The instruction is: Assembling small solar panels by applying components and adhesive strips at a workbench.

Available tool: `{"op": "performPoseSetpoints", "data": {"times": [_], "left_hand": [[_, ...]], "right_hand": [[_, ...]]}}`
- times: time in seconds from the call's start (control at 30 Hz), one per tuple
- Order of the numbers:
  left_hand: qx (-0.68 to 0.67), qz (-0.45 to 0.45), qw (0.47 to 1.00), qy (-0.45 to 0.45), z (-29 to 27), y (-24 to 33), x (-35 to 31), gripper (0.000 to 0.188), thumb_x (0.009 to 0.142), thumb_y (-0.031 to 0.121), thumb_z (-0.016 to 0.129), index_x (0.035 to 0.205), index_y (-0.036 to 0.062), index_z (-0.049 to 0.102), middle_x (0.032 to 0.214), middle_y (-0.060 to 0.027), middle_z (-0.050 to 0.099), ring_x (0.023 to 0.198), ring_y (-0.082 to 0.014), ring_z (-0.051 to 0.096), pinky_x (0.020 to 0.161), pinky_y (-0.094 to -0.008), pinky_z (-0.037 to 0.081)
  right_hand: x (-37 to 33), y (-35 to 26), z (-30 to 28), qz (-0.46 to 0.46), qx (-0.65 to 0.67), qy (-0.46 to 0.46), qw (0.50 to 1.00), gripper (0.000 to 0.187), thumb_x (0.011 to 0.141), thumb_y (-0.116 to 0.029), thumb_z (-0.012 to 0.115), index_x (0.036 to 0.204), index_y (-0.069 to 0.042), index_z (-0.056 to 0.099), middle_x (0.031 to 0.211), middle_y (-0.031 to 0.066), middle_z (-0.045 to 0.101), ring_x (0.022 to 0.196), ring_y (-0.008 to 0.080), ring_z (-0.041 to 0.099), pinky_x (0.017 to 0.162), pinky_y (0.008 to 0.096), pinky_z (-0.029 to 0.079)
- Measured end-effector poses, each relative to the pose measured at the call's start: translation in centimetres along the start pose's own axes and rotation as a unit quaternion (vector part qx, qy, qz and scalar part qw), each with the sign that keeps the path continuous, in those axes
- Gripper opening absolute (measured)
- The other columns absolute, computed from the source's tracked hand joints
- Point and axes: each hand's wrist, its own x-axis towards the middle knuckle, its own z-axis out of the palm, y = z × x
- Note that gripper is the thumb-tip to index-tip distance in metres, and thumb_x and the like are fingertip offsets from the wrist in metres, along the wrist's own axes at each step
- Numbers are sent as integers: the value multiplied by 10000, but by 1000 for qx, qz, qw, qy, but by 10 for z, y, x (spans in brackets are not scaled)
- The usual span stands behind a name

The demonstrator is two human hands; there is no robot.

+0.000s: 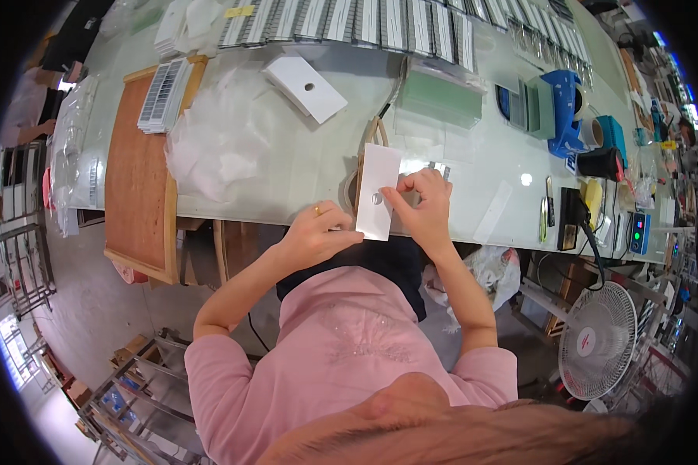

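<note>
White holed card [378,169] at near edge of bench [287,182], work apparently midway: left hand [319,232] at its lower corner, right hand [423,203] thumbing the hole, fingers' grip can't tell; holed white block [322,97] lies apart, untouched.

Person's got on a pale pink top [349,298] with short sleeves [221,376] in the same pink, plus a kinda sparkly patch [368,337] spread across the front, though the exact pattern's too fuzzy to make out. Below that it's some dark bottoms [415,291], black or navy, hard to say, and there's a gold-coloured ring [317,210] on the left hand [323,230]
</note>
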Motion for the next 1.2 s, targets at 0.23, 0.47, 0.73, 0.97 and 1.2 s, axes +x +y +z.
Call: {"op": "performPoseSetpoints", "data": {"times": [0.23, 0.47, 0.73, 0.97, 1.2], "left_hand": [[9, -26, 999, -34, 1, -10, -5, 191, 702, 114, 752, 873, 183, 704, 783, 36, 488, 772, -159, 531, 692, -316, 456], [21, -19, 999, -31, 3, -14, -8, 280, 651, 122, 819, 896, 219, 723, 778, 44, 484, 706, -155, 515, 657, -315, 422], [28, -11, 998, -46, 2, -15, -2, 233, 673, 119, 801, 870, 177, 692, 902, 26, 587, 880, -175, 601, 747, -338, 470], [79, -16, 993, -89, 12, -9, 9, 164, 738, 66, 662, 877, 77, 576, 1208, -103, 636, 1253, -275, 567, 1054, -486, 432], [6, -40, 998, -53, -8, -9, 32, 412, 648, 108, 713, 1040, 77, 592, 1116, -99, 661, 1115, -260, 638, 1114, -522, 378]], "right_hand": [[-3, 4, 6, -25, -65, 11, 998, 241, 765, -216, 805, 712, -112, 595, 750, -25, 553, 775, 192, 506, 837, 370, 300], [-2, 3, 7, -22, -68, 9, 997, 255, 762, -226, 805, 705, -113, 584, 751, -16, 548, 784, 201, 504, 842, 376, 295], [-1, 5, 7, -21, -73, 1, 997, 264, 750, -245, 815, 785, -128, 581, 805, -11, 546, 808, 206, 502, 822, 388, 282], [-5, 12, 1, -86, -14, -37, 996, 420, 666, -356, 859, 890, -120, 592, 939, 46, 566, 899, 269, 520, 850, 432, 346], [-16, -7, -14, -371, -252, -37, 893, 345, 703, -371, 786, 1000, -249, 658, 1103, -53, 603, 1007, 152, 571, 827, 385, 336]]}}
